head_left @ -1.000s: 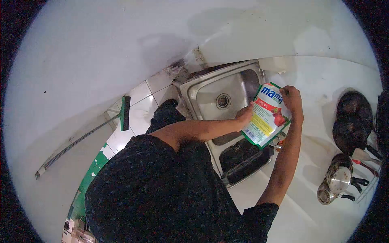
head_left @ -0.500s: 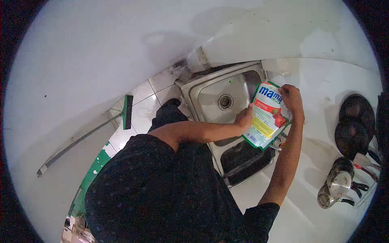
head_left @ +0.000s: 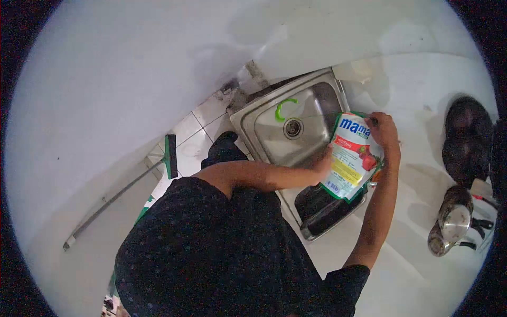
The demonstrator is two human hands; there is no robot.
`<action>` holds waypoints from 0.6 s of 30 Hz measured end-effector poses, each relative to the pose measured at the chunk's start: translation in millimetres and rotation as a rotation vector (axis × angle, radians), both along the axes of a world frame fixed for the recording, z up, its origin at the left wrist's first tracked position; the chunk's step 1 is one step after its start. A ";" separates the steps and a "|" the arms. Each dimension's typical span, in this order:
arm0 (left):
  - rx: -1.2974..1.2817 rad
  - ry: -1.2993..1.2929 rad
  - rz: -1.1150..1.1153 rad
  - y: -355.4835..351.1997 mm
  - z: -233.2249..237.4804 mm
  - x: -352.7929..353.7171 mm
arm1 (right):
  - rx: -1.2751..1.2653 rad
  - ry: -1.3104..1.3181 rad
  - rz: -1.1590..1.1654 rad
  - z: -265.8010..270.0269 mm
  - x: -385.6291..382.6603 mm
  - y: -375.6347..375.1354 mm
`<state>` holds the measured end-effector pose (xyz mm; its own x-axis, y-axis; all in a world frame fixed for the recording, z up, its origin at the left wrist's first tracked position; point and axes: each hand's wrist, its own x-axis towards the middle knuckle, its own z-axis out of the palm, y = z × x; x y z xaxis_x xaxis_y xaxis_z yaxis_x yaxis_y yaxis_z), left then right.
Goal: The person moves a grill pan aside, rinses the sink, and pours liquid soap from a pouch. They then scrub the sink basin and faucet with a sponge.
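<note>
A Mama Lime dish soap refill pouch [head_left: 348,153], white with green edges, is held over the divider side of the steel sink [head_left: 245,124]. My left hand [head_left: 323,166] is closed on the pouch's left edge. Gripping its upper right corner is my right hand [head_left: 384,132], with the fingers bent over the top. The pouch's spout is hidden from view. A curved streak of bright green liquid [head_left: 279,112] lies in the larger basin, beside the drain [head_left: 293,128]. Below the pouch, the smaller dark basin [head_left: 322,216] is partly covered.
Dark pans [head_left: 467,137] and small metal pots [head_left: 455,222] with black handles stand at the right. A green-headed floor squeegee [head_left: 170,156] leans at the left by white floor tiles [head_left: 193,153]. A white wall runs behind the sink.
The green in the basin has grown from a small spot to a long curved streak. Both hands keep their hold on the pouch. The whole view has shifted slightly.
</note>
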<state>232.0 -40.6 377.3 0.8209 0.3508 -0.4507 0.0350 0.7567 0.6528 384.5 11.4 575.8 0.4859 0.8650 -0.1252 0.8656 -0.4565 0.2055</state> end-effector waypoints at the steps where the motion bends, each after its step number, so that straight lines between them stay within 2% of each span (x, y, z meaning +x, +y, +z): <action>1: 0.124 -0.002 -0.047 25.8 31.3 -24.8 | -0.030 -0.058 -0.076 2.9 -5.5 -4.6; 4: 0.082 -0.063 -0.278 36.0 3.7 -6.2 | -0.086 0.017 -0.233 13.4 -14.9 -1.6; 7: 0.142 -0.057 -0.329 52.2 20.1 -15.4 | -0.046 -0.039 -0.271 15.0 -19.0 -1.4; 10: 0.264 -0.063 -0.164 44.9 9.4 -8.2 | -0.073 0.049 -0.338 19.6 -18.4 2.0; 11: 0.202 -0.057 -0.199 34.5 -7.2 -0.1 | -0.168 0.037 -0.424 26.3 -22.8 12.3; 13: 0.082 -0.044 -0.271 16.3 -37.3 12.0 | -0.153 0.016 -0.375 28.8 -21.9 14.5; 16: 0.157 -0.063 -0.441 61.0 -2.3 -1.4 | -0.021 0.052 -0.331 37.2 -26.6 6.6; 18: 0.154 -0.061 -0.407 56.0 -16.8 6.6 | 0.068 0.046 -0.371 43.2 -38.6 -0.5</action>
